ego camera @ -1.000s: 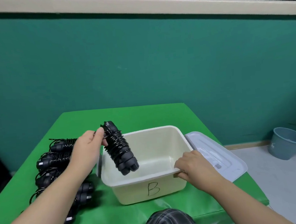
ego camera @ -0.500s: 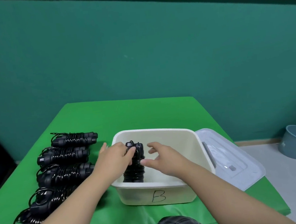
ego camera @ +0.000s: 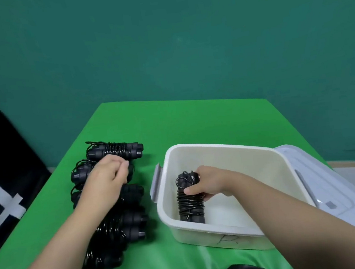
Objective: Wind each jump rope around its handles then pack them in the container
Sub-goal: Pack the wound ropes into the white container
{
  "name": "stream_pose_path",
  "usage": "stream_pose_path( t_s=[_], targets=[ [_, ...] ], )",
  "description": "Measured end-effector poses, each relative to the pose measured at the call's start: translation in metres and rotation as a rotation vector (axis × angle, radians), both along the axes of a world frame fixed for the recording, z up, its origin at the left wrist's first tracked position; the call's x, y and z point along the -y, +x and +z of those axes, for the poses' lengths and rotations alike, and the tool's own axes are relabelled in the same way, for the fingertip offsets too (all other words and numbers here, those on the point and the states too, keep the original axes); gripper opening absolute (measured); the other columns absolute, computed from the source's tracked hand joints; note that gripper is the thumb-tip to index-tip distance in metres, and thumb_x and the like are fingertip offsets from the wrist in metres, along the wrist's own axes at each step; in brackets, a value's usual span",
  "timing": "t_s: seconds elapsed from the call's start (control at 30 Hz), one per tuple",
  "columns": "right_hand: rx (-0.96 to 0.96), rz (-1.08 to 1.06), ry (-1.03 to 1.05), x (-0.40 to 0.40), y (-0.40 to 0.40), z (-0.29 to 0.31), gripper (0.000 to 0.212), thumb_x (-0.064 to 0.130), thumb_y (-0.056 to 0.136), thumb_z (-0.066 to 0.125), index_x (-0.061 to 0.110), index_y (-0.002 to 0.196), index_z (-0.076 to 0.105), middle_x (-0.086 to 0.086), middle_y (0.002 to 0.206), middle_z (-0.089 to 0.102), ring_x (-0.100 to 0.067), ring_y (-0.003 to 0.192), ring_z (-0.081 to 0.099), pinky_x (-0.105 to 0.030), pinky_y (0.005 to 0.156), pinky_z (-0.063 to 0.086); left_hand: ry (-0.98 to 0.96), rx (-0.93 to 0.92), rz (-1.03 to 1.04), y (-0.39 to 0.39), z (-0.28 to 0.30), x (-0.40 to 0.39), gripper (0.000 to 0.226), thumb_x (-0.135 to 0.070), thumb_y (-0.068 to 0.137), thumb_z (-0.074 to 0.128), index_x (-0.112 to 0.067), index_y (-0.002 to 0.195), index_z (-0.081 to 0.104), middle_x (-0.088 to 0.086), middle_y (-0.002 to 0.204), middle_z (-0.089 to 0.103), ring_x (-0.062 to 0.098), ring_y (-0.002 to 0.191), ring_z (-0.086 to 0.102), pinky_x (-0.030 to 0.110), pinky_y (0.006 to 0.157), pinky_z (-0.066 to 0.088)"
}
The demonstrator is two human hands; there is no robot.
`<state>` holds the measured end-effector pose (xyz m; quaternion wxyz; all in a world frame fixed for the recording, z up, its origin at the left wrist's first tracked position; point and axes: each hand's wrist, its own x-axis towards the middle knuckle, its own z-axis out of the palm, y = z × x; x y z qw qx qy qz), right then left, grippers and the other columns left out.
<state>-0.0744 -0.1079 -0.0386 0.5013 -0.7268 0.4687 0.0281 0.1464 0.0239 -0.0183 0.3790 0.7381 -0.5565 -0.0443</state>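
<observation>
Over by the counter's left edge my left hand grabs the next wound rope, while my right hand steadies the packed rope inside the container so it sits tidy.

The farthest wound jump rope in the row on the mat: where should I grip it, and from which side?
Grip the farthest wound jump rope around its coiled middle, coming from above. It lies flat and crosswise on the green mat; its top and far side are clear. The left hand is already over the next bundle, just nearer, so it is probably closest.
</observation>
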Motion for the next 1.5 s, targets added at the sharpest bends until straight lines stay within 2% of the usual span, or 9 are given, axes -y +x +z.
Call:
stream_pose_path(
  t_s=[0.3,0.4,0.53,0.7,0.8,1.0,1.13,1.27,1.5],
  targets=[
    [-0.024,-0.097,0.092,0.009,0.005,-0.032,0.03,0.028,0.091,0.065,0.002,0.106,0.061,-0.016,0.111,0.065,-0.025,0.088,0.066,-0.035,0.084,0.057,0.102,0.059,-0.088,0.044,-0.027,-0.014,0.031,-0.008,0.09,0.057,-0.022,0.064,0.048,-0.004,0.1,0.057,0.013,0.097,0.052,0.027,0.086,0.035],
    [0.004,-0.103,0.089,0.006,0.003,-0.03,0.018,0.026,0.092,0.064,0.01,0.094,0.059,-0.011,0.103,0.063,-0.028,0.094,0.066,-0.035,0.085,0.057,0.183,0.0,-0.11,0.046,-0.031,-0.025,0.031,-0.012,0.084,0.066,-0.037,0.083,0.048,-0.013,0.102,0.057,0.011,0.097,0.053,0.03,0.089,0.039],
    [0.047,-0.112,0.102,0.002,0.001,-0.026,0.015,0.022,0.09,0.066,0.013,0.097,0.056,-0.009,0.102,0.062,-0.023,0.094,0.065,-0.031,0.081,0.058,0.227,0.06,-0.181,0.051,-0.031,-0.039,0.017,-0.051,0.073,0.064,-0.041,0.085,0.056,-0.024,0.1,0.057,0.007,0.106,0.053,0.038,0.11,0.029],
    [0.061,-0.062,0.108,-0.009,0.003,-0.023,0.039,0.017,0.088,0.068,0.005,0.121,0.051,-0.011,0.106,0.066,-0.023,0.098,0.066,-0.04,0.089,0.055,0.316,0.166,-0.232,0.05,-0.034,-0.06,0.045,-0.09,0.051,0.041,-0.052,0.072,0.054,-0.034,0.109,0.045,-0.004,0.124,0.031,0.029,0.114,0.003],
    [-0.08,0.006,-0.065,-0.015,0.007,-0.015,0.04,0.027,0.09,0.066,0.002,0.115,0.048,-0.015,0.103,0.065,-0.027,0.088,0.067,-0.039,0.085,0.057,0.411,0.251,-0.241,0.048,-0.033,-0.07,0.076,-0.103,0.036,0.02,-0.053,0.087,0.048,-0.03,0.124,0.034,-0.006,0.13,0.011,0.031,0.113,-0.01],
    [-0.322,0.156,-0.321,-0.024,0.012,0.005,0.054,0.038,0.091,0.061,-0.006,0.122,0.053,-0.022,0.101,0.069,-0.026,0.079,0.062,-0.037,0.082,0.051,0.558,0.478,-0.226,0.029,-0.034,-0.081,0.081,-0.06,0.07,0.069,-0.04,0.139,0.032,-0.015,0.147,0.017,0.01,0.14,0.007,0.039,0.117,-0.002],
    [-0.277,0.144,-0.421,-0.033,0.009,0.015,0.05,0.035,0.091,0.061,-0.003,0.124,0.056,-0.016,0.117,0.064,-0.029,0.105,0.06,-0.038,0.094,0.047,0.416,0.509,-0.239,0.027,-0.039,-0.087,0.072,-0.049,0.072,0.073,-0.035,0.135,0.042,-0.013,0.132,0.04,0.011,0.127,0.035,0.032,0.104,0.026],
    [-0.065,0.076,-0.452,-0.043,0.007,0.026,0.038,0.031,0.091,0.061,0.011,0.124,0.058,-0.002,0.12,0.062,-0.017,0.107,0.058,-0.025,0.089,0.044,0.279,0.522,-0.227,0.029,-0.038,-0.09,0.076,-0.045,0.052,0.086,-0.029,0.119,0.055,-0.01,0.113,0.053,0.01,0.107,0.044,0.034,0.086,0.041],
    [0.338,0.077,-0.457,-0.073,0.03,0.056,0.013,0.036,0.091,0.06,0.025,0.092,0.067,0.014,0.087,0.066,-0.005,0.085,0.063,-0.025,0.082,0.049,-0.066,0.638,-0.194,0.018,0.005,-0.089,0.075,-0.035,0.052,0.087,-0.019,0.117,0.055,-0.001,0.116,0.054,0.021,0.109,0.046,0.036,0.089,0.027]
  ],
)
